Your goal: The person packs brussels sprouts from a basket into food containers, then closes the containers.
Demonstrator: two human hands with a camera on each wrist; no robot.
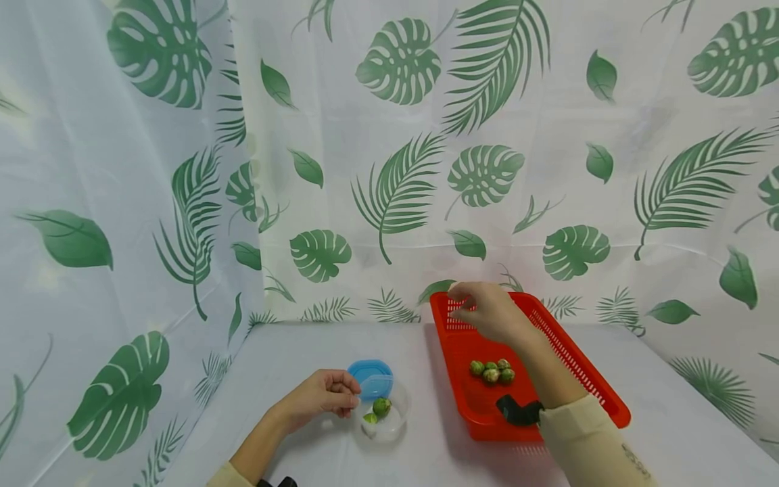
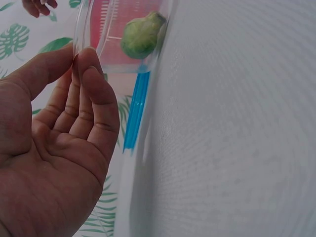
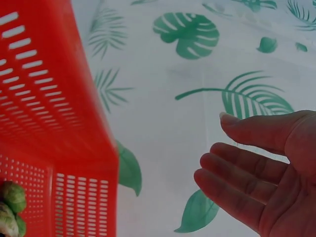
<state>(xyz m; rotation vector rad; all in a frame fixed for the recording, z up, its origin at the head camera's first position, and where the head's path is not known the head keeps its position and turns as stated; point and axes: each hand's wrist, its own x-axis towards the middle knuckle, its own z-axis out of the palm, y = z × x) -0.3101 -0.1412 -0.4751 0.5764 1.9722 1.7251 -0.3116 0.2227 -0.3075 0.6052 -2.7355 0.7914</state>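
Note:
My left hand (image 1: 325, 396) pinches the rim of a clear plastic container (image 1: 399, 421) between thumb and fingertips, as the left wrist view shows closely. Inside the container lies a green Brussels sprout (image 1: 381, 406), with a smaller light-green patch (image 1: 369, 418) beside it. My right hand (image 1: 489, 311) is raised over the far end of a red plastic basket (image 1: 453, 392). Its fingers (image 3: 237, 192) are loosely bent and hold nothing. Several Brussels sprouts (image 1: 491, 373) sit together on the basket floor.
A blue lid (image 1: 368, 370) lies on the white table (image 1: 304, 460) just behind the container. White sheeting (image 1: 377, 284) with green leaf prints hangs behind and to the left of the table. The basket's slotted walls (image 3: 29, 84) rise around the sprouts.

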